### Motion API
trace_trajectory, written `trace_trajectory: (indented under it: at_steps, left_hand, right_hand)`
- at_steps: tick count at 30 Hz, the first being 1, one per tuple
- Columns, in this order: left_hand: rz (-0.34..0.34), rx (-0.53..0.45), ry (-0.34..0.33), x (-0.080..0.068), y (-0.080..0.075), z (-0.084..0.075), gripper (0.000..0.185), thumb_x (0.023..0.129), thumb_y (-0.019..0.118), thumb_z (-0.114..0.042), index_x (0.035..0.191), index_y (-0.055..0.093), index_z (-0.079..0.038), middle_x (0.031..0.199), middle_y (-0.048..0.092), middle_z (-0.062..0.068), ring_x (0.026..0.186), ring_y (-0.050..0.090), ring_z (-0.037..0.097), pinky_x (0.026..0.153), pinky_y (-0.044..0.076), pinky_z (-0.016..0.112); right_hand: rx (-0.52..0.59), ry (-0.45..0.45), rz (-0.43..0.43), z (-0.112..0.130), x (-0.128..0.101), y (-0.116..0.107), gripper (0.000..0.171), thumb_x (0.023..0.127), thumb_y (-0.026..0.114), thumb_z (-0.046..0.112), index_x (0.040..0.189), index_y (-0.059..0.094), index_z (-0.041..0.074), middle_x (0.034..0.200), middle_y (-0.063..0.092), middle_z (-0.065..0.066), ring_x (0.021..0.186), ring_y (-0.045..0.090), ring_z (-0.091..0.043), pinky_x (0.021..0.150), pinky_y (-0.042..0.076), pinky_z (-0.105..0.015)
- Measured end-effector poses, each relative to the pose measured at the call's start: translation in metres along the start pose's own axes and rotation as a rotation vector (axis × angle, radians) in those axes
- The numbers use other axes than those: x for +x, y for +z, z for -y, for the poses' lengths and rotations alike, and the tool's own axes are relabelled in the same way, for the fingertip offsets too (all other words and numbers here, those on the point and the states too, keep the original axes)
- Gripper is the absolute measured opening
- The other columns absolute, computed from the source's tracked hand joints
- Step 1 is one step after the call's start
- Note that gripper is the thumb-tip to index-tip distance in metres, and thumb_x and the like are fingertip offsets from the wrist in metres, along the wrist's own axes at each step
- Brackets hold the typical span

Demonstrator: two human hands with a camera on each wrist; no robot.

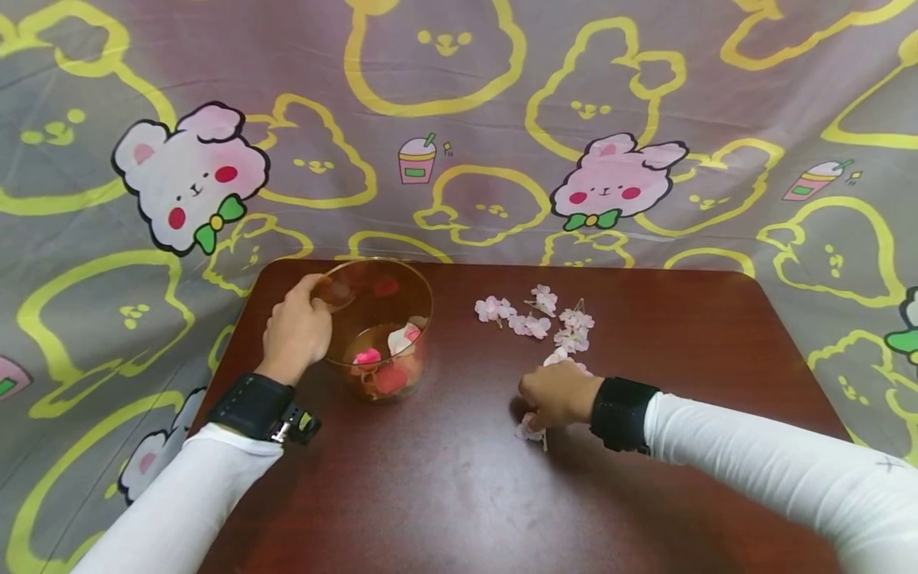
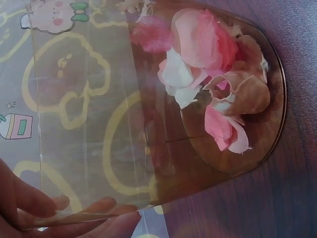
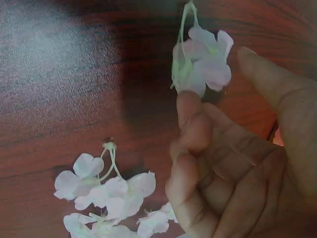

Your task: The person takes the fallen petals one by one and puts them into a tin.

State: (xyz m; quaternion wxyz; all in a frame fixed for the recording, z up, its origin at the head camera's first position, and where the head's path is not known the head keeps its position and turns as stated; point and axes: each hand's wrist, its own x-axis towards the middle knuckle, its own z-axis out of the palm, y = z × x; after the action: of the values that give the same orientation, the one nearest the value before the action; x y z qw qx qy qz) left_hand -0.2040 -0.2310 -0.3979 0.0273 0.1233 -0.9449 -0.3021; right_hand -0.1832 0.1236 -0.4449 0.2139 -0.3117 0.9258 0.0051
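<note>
My left hand [image 1: 296,331] grips the rim of a clear amber container [image 1: 423,279], thumb on one side of its wall and fingers on the other. Red, pink and white artificial petals [image 2: 203,44] lie at the container's bottom. Over on the right, my right hand [image 3: 237,183] is low over the table at a pale pink artificial flower sprig [image 3: 208,64]. The sprig lies between the thumb and the index fingertip; the index fingertip is right at its petals, and a narrow gap shows beside the thumb. The other fingers curl in.
Several more pale pink flower sprigs [image 1: 531,325] lie scattered beyond my right hand on the dark brown table [image 1: 459,494]. A cloth [image 1: 488,80] with cartoon rabbits hangs behind the table's far edge and along its sides.
</note>
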Motion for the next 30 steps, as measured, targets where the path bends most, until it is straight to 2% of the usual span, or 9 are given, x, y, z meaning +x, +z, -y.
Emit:
trace_trajectory:
  at_steps: [3, 9, 11, 16, 21, 24, 30]
  left_hand:
    - [0.003, 0.003, 0.000, 0.000, 0.000, 0.000, 0.047, 0.105, 0.027, -0.023, 0.148, 0.046, -0.023, 0.136, 0.061, 0.024, 0.101, 0.063, 0.048, 0.067, 0.043, 0.051]
    - [0.004, 0.003, 0.000, 0.000, 0.000, 0.001, 0.047, 0.105, 0.026, -0.022, 0.148, 0.046, -0.022, 0.136, 0.061, 0.024, 0.100, 0.063, 0.048, 0.068, 0.044, 0.051]
    - [0.002, 0.003, -0.001, 0.000, -0.001, 0.000, 0.047, 0.105, 0.026, -0.022, 0.148, 0.047, -0.022, 0.136, 0.061, 0.023, 0.099, 0.063, 0.048, 0.068, 0.044, 0.050]
    - [0.002, 0.001, 0.002, -0.001, -0.001, 0.000, 0.047, 0.105, 0.027, -0.022, 0.148, 0.046, -0.022, 0.133, 0.062, 0.023, 0.093, 0.063, 0.044, 0.065, 0.042, 0.046]
    - [0.007, 0.000, -0.002, -0.001, -0.001, 0.000, 0.047, 0.105, 0.027, -0.023, 0.148, 0.046, -0.022, 0.131, 0.063, 0.023, 0.089, 0.061, 0.041, 0.063, 0.041, 0.044]
    - [0.007, 0.002, -0.007, -0.001, -0.001, 0.000, 0.046, 0.106, 0.028, -0.022, 0.148, 0.046, -0.022, 0.133, 0.063, 0.023, 0.094, 0.063, 0.046, 0.065, 0.043, 0.048]
    - [0.008, -0.003, -0.010, 0.000, -0.001, -0.001, 0.045, 0.106, 0.028, -0.022, 0.148, 0.047, -0.022, 0.138, 0.060, 0.024, 0.103, 0.064, 0.050, 0.070, 0.045, 0.053]
  right_hand:
    - [-0.051, -0.002, -0.018, 0.002, -0.001, 0.005, 0.026, 0.080, 0.086, 0.034, 0.078, 0.069, 0.013, 0.060, 0.049, 0.007, 0.057, 0.043, -0.012, 0.054, 0.039, -0.030]
    - [-0.069, -0.031, -0.025, 0.002, -0.001, 0.016, 0.016, 0.081, 0.085, 0.025, 0.086, 0.075, 0.014, 0.065, 0.065, 0.004, 0.058, 0.049, -0.009, 0.059, 0.051, -0.033]
    - [-0.071, -0.034, -0.015, 0.002, 0.000, 0.019, 0.016, 0.082, 0.084, 0.027, 0.088, 0.076, 0.015, 0.067, 0.067, 0.004, 0.058, 0.050, -0.008, 0.060, 0.053, -0.033]
    - [-0.055, -0.028, -0.006, 0.002, 0.001, 0.022, 0.019, 0.086, 0.080, 0.029, 0.080, 0.072, 0.014, 0.061, 0.060, 0.005, 0.057, 0.047, -0.010, 0.057, 0.050, -0.033]
    - [-0.027, -0.036, -0.010, 0.002, 0.000, 0.023, 0.019, 0.087, 0.078, 0.020, 0.073, 0.066, 0.015, 0.058, 0.051, 0.006, 0.056, 0.044, -0.011, 0.054, 0.042, -0.030]
    - [-0.004, -0.055, -0.026, 0.002, 0.001, 0.022, 0.020, 0.086, 0.076, 0.015, 0.071, 0.064, 0.016, 0.058, 0.048, 0.007, 0.056, 0.043, -0.011, 0.053, 0.037, -0.029]
    - [0.039, -0.090, -0.084, 0.001, 0.004, 0.015, 0.013, 0.087, 0.075, 0.012, 0.077, 0.067, 0.016, 0.062, 0.056, 0.007, 0.057, 0.049, -0.010, 0.054, 0.043, -0.029]
